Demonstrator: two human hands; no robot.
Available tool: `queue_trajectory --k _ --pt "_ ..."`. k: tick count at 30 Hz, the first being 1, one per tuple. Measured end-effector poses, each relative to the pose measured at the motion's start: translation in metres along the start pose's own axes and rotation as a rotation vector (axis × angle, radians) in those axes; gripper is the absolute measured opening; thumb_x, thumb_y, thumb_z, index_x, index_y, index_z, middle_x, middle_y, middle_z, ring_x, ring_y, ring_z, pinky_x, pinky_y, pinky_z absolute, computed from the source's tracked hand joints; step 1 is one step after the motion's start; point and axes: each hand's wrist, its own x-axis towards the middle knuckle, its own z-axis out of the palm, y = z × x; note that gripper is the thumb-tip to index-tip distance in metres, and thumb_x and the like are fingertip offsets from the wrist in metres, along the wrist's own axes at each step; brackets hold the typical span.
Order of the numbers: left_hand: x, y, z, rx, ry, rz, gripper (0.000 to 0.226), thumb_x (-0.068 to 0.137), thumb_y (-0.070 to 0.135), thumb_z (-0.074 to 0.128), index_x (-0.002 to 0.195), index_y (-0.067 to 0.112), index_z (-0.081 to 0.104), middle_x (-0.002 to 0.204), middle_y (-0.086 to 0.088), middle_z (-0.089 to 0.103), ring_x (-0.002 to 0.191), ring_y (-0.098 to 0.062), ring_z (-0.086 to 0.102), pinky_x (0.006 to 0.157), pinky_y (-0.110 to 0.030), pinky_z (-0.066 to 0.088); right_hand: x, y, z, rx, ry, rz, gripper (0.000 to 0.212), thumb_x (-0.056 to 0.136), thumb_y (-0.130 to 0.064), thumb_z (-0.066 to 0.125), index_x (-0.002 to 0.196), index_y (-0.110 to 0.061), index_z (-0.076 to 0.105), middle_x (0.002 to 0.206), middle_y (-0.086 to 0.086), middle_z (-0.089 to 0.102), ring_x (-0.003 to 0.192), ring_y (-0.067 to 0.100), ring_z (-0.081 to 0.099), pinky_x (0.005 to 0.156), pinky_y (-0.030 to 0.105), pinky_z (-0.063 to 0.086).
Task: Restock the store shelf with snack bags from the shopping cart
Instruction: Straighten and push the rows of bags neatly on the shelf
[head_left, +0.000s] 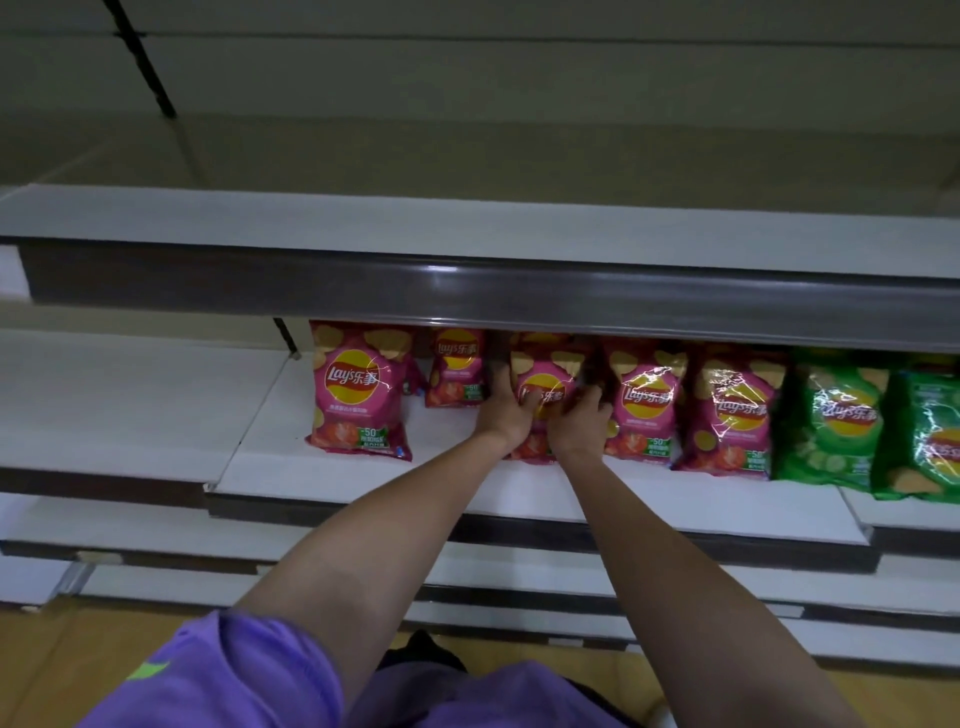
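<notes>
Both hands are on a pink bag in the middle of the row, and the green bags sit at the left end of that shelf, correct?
Not quite. The green bags sit at the right end of the shelf, not the left; the head view shows it. The rest holds: the left hand and the right hand are both on a pink bag in the middle of the row.

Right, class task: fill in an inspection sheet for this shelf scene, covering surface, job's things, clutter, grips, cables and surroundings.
Surface: white middle shelf, bags standing along it.
Job's things: pink bag held upright by both hands; four more pink bags, the leftmost standing apart; green bags at right. Cart not in view.
Clutter: nothing seen.
Grips: left hand and right hand both grip the held bag's front.
Cables: nothing seen.
Surroundings: upper shelf above, lower shelves below, wooden floor, purple sleeve.
</notes>
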Motion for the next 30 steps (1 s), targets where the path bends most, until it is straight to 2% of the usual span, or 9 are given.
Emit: queue_trajectory --k 5,9,12,15,18,20,23,27,30 --pt "0.002 -0.001 0.003 0.029 0.039 -0.017 0.055 0.105 0.037 0.049 0.152 0.026 0.022 0.142 -0.009 0.052 0.124 -0.034 0.057 0.097 -0.045 0.05 0.007 0.008 -0.005 -0.023 -0.092 -0.06 0.037 0.101 -0.021 0.052 0.136 -0.011 0.042 0.138 0.016 0.044 0.118 0.038 0.055 0.095 0.048 0.05" --pt "-0.01 0.009 0.002 0.352 0.337 0.138 0.024 0.102 0.028 0.051 0.121 0.016 0.046 0.124 -0.01 0.052 0.107 -0.03 0.058 0.079 -0.042 0.054 0.009 0.009 -0.026 0.061 -0.029 -0.054 0.023 0.1 -0.016 0.052 0.122 -0.008 0.053 0.111 0.009 0.064 0.101 0.028 0.063 0.082 0.034 0.05" --pt "-0.023 0.027 0.019 0.344 0.223 0.321 0.015 0.104 0.026 0.044 0.109 0.014 0.052 0.113 -0.011 0.057 0.094 -0.029 0.058 0.067 -0.035 0.044 0.011 0.018 -0.053 0.067 0.059 -0.046 0.008 0.099 -0.013 0.051 0.106 -0.01 0.053 0.101 0.009 0.063 0.096 0.028 0.063 0.077 0.033 0.047" --pt "-0.035 0.049 0.048 0.264 0.073 0.347 0.009 0.103 0.02 0.045 0.098 0.015 0.051 0.1 -0.009 0.059 0.089 -0.03 0.059 0.067 -0.038 0.046 0.015 0.036 -0.08 -0.01 0.166 -0.047 0.03 0.095 -0.015 0.054 0.123 -0.004 0.052 0.12 0.018 0.057 0.111 0.036 0.058 0.089 0.043 0.05" --pt "-0.043 0.064 0.079 0.344 -0.013 0.387 0.02 0.097 0.01 0.047 0.114 0.016 0.055 0.121 -0.008 0.056 0.098 -0.031 0.059 0.078 -0.044 0.052 0.031 0.052 -0.108 -0.145 0.165 -0.086 0.039 0.089 -0.013 0.055 0.126 -0.001 0.054 0.125 0.022 0.056 0.117 0.041 0.053 0.098 0.047 0.048" --pt "-0.042 0.066 0.096 0.467 -0.116 0.421 0.03 0.092 0.008 0.054 0.121 0.016 0.055 0.134 -0.005 0.051 0.108 -0.032 0.057 0.081 -0.042 0.051 0.047 0.061 -0.116 -0.228 -0.06 -0.102 0.044 0.084 -0.021 0.061 0.126 -0.009 0.056 0.122 0.017 0.061 0.118 0.038 0.055 0.098 0.047 0.05" --pt "-0.035 0.065 0.112 0.556 -0.128 0.304 0.039 0.089 0.019 0.068 0.125 0.02 0.053 0.138 0.0 0.048 0.119 -0.03 0.054 0.088 -0.041 0.05 0.067 0.075 -0.119 -0.29 -0.337 -0.14 0.049 0.076 -0.022 0.069 0.124 -0.018 0.058 0.118 0.012 0.061 0.113 0.033 0.059 0.097 0.048 0.052" --pt "-0.035 0.07 0.118 0.537 -0.097 0.207 0.036 0.091 0.02 0.063 0.125 0.021 0.051 0.136 -0.003 0.047 0.116 -0.03 0.055 0.087 -0.041 0.051 0.071 0.083 -0.127 -0.178 -0.402 -0.19 0.046 0.081 -0.014 0.064 0.126 -0.018 0.058 0.124 0.012 0.058 0.109 0.031 0.059 0.093 0.046 0.053" --pt "-0.039 0.08 0.12 0.452 0.118 0.107 0.056 0.09 0.013 0.062 0.141 0.02 0.04 0.145 -0.009 0.039 0.124 -0.033 0.048 0.092 -0.044 0.052 0.067 0.084 -0.144 -0.135 -0.282 -0.245 0.03 0.088 -0.005 0.055 0.118 -0.01 0.058 0.121 0.011 0.061 0.098 0.03 0.062 0.081 0.039 0.054"
